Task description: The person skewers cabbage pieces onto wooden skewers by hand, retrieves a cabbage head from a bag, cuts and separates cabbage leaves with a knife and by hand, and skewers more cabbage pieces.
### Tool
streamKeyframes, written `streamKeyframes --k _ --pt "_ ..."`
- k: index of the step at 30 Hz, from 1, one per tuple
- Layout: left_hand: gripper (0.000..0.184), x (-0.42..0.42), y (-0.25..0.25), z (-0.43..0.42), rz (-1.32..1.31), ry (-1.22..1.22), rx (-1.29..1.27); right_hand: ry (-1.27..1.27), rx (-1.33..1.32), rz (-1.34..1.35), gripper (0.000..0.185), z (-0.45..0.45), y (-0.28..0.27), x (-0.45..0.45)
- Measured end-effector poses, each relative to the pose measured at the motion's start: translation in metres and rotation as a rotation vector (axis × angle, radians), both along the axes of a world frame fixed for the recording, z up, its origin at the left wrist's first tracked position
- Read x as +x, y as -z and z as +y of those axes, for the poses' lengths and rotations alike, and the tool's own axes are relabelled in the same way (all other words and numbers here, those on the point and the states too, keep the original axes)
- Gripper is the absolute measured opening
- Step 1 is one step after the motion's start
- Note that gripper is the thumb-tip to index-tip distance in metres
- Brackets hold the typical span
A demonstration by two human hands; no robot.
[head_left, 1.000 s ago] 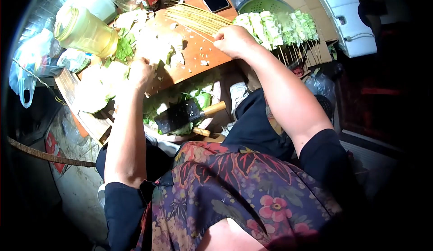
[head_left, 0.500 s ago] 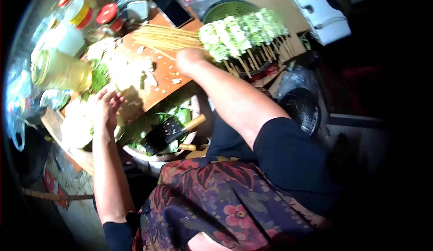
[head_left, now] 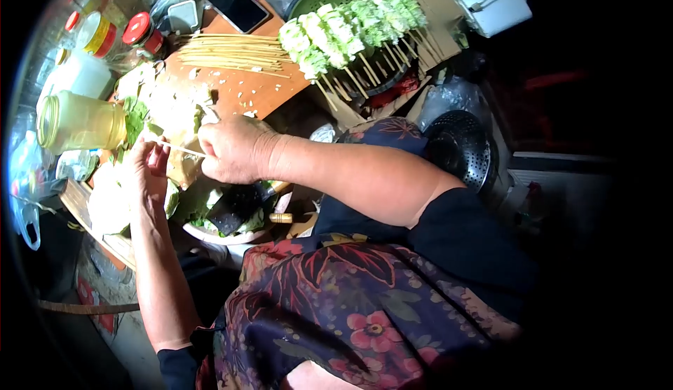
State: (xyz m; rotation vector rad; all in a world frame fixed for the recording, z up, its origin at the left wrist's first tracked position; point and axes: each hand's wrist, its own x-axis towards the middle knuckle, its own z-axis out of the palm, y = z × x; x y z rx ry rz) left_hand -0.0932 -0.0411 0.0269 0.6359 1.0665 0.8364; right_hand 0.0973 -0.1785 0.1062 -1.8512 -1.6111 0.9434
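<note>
My right hand [head_left: 237, 150] is closed round a thin wooden skewer [head_left: 184, 149], which points left toward my other hand. My left hand [head_left: 147, 166] pinches a small pale-green cabbage piece [head_left: 152, 131] by the skewer's tip; fingers partly hide the contact. Cut cabbage [head_left: 175, 99] lies on the orange-brown board [head_left: 263, 92] beyond both hands. Farther back rests a bundle of bare skewers [head_left: 228, 51]. At its right sits a row of cabbage skewers [head_left: 347, 31], sticks pointing toward me. A larger cabbage chunk [head_left: 111, 197] lies beside my left wrist.
Below the board, a basin [head_left: 210, 237] holds leaves and a dark-bladed cleaver [head_left: 235, 209]. A glass jar [head_left: 80, 120] and a red-lidded jar [head_left: 142, 31] stand left. A phone [head_left: 238, 9] lies at the back, near a green colander [head_left: 305, 1]. A black colander [head_left: 459, 155] is at right.
My right hand has left the skewer bundle with one skewer and come left, close to my left hand. The left hand stays in nearly the same place. The view has shifted slightly.
</note>
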Motion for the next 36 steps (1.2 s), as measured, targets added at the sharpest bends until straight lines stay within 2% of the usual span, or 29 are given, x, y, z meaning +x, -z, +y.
streamKeyframes --k 3,7,10,13,18,22,29,31,32,36 --pt "0.024 -0.012 0.011 0.014 -0.022 0.001 -0.041 0.005 0.049 0.026 0.014 -0.001 0.000 -0.004" --pt "0.020 -0.019 0.013 0.018 -0.087 -0.053 -0.047 -0.032 0.101 0.054 0.012 0.001 0.001 -0.007" --pt "0.026 -0.009 -0.011 0.009 -0.092 -0.135 -0.090 -0.009 0.047 0.146 0.010 0.006 0.000 -0.009" --pt "0.036 -0.005 -0.018 0.006 -0.067 -0.186 -0.022 -0.021 0.027 0.159 0.009 0.009 -0.004 -0.010" --pt "0.032 -0.007 -0.023 0.003 -0.006 -0.124 0.108 0.001 -0.070 0.262 0.009 0.012 -0.008 -0.012" --pt "0.027 -0.004 -0.032 -0.003 0.041 -0.072 0.175 0.034 -0.047 0.338 0.009 0.010 -0.003 -0.015" --pt "0.032 0.005 -0.034 -0.011 0.057 -0.053 0.214 0.060 -0.009 0.381 0.005 0.002 -0.001 -0.019" --pt "0.036 0.010 -0.039 -0.018 0.056 0.011 0.255 0.078 0.000 0.396 0.005 0.002 0.000 -0.018" --pt "0.027 0.012 -0.043 -0.025 0.101 0.116 0.250 0.092 0.030 0.380 0.005 0.004 0.002 -0.018" --pt "0.028 0.033 -0.059 -0.057 0.056 0.255 0.223 0.190 0.044 0.323 0.007 0.013 0.009 -0.014"
